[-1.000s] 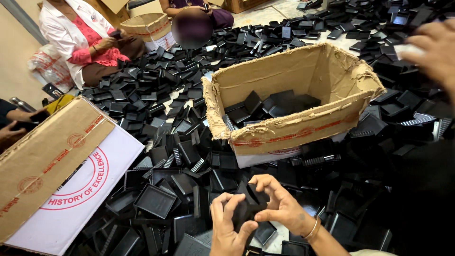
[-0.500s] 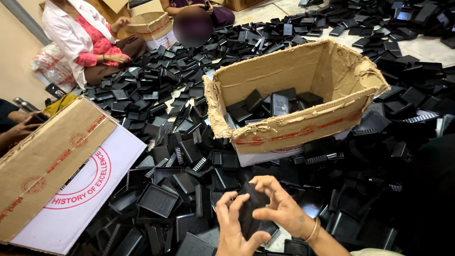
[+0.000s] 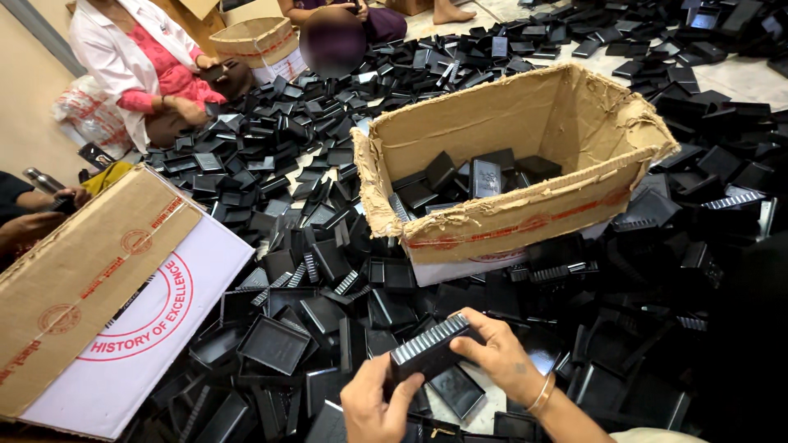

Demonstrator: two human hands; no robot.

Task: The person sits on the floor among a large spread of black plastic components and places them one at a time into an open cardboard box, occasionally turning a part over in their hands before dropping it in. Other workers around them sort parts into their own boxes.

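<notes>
Both my hands hold one black ribbed plastic part [image 3: 427,348] low in the middle of the view. My left hand [image 3: 373,408] grips its near end from below. My right hand [image 3: 502,358], with a bangle on the wrist, pinches its far end. Around them a deep pile of black plastic trays and lids [image 3: 328,271] covers the floor. Just beyond stands an open, torn cardboard box [image 3: 509,217] with several black parts lying inside.
A flattened carton with a white and red printed side [image 3: 107,303] lies at the left. Two seated people [image 3: 156,66] work at the back beside another cardboard box [image 3: 258,41]. A third person's hand [image 3: 33,221] shows at the left edge. Black parts spread to the right.
My hands have turned the black part from a bunched grip to holding it lengthwise, ribbed edge up. A hand seen at the upper right a second ago has left the view.
</notes>
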